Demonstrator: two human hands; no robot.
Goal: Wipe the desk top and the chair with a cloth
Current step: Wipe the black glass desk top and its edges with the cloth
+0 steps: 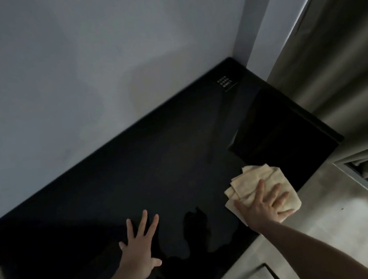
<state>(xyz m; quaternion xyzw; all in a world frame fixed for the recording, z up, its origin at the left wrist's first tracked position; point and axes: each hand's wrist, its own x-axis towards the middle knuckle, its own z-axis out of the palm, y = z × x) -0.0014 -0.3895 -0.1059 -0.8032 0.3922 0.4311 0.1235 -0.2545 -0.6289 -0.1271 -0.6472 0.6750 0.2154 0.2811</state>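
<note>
A glossy black desk top (136, 173) runs along the pale wall. A folded cream cloth (248, 182) lies on it near the front right edge. My right hand (265, 208) presses flat on the cloth, fingers straight and spread. My left hand (140, 246) rests flat on the bare desk surface to the left of the cloth, fingers spread, holding nothing. The chair is not clearly in view.
A black box-like object (277, 132) stands on the desk's right end, with a small labelled panel (226, 83) behind it. A grey-brown curtain (336, 62) hangs at the right. Grey floor (328, 226) lies beyond the desk's front edge.
</note>
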